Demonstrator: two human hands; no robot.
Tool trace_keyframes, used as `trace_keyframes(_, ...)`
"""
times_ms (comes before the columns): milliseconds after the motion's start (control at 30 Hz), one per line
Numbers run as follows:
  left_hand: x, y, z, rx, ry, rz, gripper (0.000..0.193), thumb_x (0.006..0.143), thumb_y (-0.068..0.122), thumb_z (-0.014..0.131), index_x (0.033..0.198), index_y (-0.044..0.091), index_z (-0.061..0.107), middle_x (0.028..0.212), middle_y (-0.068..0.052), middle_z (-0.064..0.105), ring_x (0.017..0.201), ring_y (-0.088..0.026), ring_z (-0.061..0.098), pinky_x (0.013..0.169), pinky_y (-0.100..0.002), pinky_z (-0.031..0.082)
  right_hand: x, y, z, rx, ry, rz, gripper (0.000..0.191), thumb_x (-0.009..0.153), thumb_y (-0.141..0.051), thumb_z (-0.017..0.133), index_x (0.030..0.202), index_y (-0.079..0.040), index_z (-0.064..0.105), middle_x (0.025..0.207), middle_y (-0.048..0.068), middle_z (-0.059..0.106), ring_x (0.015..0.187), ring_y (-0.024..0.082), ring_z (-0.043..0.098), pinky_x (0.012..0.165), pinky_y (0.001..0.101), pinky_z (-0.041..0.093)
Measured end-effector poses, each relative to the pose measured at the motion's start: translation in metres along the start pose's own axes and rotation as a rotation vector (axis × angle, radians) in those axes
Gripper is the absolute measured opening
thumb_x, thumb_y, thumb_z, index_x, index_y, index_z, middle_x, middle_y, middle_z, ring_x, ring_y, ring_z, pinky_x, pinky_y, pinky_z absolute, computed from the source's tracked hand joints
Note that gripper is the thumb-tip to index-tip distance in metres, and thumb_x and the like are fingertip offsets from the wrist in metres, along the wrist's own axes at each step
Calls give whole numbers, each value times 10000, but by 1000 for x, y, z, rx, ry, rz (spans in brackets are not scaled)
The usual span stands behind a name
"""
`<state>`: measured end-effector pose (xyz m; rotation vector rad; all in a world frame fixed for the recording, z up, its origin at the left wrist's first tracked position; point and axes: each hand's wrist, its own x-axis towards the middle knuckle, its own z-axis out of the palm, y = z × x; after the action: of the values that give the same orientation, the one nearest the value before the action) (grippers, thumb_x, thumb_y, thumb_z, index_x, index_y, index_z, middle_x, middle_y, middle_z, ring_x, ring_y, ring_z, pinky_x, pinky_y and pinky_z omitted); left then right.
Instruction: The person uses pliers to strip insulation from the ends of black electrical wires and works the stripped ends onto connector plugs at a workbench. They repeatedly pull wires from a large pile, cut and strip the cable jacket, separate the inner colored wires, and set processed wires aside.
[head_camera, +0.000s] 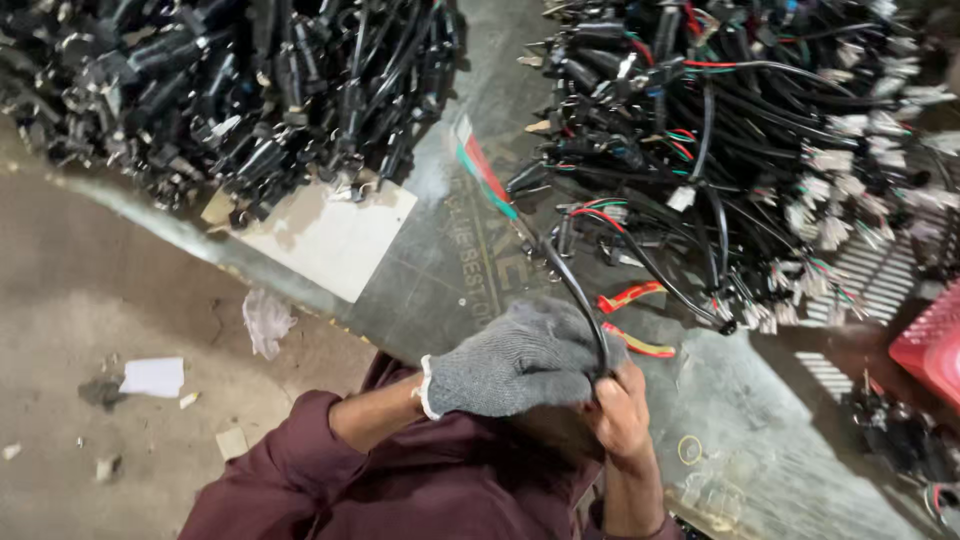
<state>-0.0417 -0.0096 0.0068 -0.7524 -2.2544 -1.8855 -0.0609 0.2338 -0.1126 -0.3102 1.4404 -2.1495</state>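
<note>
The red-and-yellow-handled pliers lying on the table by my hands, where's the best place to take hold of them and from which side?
Take the pliers by the two handles, which splay open toward the right hand. Come from above and that near side, closing around both handles. The jaws point under the black cable held by the gloved left hand, so that end is crowded; the handles lie bare on the table.

Two cable heaps (230, 90) (740, 150) lie on the table (430, 270) — pliers (630, 320) between hands and right heap.

A grey worktable (450, 270) is seen. Two heaps of black cables (250, 80) (720, 150), a white sheet (330, 235) and what may be red-handled cutters (630, 320) are spread on it.
</note>
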Motion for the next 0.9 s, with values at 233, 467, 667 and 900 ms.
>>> trace_keyframes(233, -4, -5, 6, -232, 0, 142, 202, 970, 238, 732, 1121, 104, 722, 1106, -87, 734, 1118, -239, 701, 1040, -353, 502, -15, 10, 10, 684, -262, 150, 732, 979, -246, 668, 1593, 33, 384, 1262, 245, 630, 1112, 343, 631, 958, 526, 522)
trace_keyframes(467, -7, -8, 34, -59, 296, -187, 289, 984, 278, 698, 1184, 70, 707, 1210, -129, 719, 1162, -302, 713, 1043, -387, 555, 0, 39, 11, 312, 146, -140, 393, 1014, -316, 621, 1303, -92, 474, 1180, 78, 580, 1075, 243, 582, 951, 495, 491)
trace_keyframes(667, -5, -14, 33, 94, 276, -75, 423, 1053, 254, 637, 1402, 19, 584, 1322, -183, 659, 1233, -354, 656, 1042, -426, 535, 7, 5, 24, -534, 433, -480, 476, 1096, -517, 475, 1288, -82, 490, 1204, 12, 460, 1096, 162, 426, 1028, 395, 362)
trace_keyframes(900, -9, -3, 14, -502, 272, -426, 393, 1077, 219, 550, 1430, 46, 533, 976, -92, 626, 840, -183, 600, 788, -318, 536, 35, -80, 37, -1528, 185, -550, 748, 932, -625, 568, 1423, -73, 452, 1385, 132, 526, 1330, 317, 468, 1126, 500, 321)
